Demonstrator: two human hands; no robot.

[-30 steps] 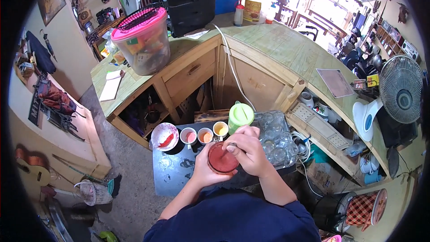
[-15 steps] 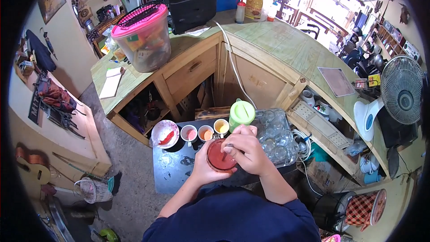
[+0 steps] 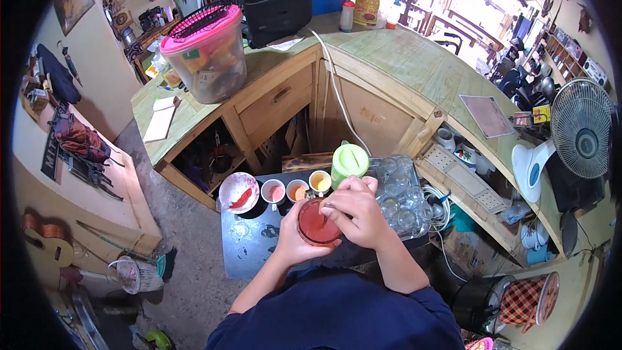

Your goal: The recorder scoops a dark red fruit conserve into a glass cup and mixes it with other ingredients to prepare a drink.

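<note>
My left hand wraps round a clear glass of red liquid, held up above the near side of a dark low table. My right hand pinches the thin metal handle of a spoon that stands tilted in the liquid. The spoon's lower end is hidden in the red. Just beyond the glass are three white cups: one with pinkish contents, one orange, one yellow. A white bowl with a red piece inside stands left of them.
A green lidded pitcher stands behind my right hand. Beside it, a clear tray holds several upturned glasses. The wooden counter curves round the table, bearing a pink-lidded tub and a white fan. A white cable hangs down its front.
My right hand and the spoon handle have shifted slightly up and left over the glass. My left hand keeps its hold, with the glass moved a little. Everything else stays put.
</note>
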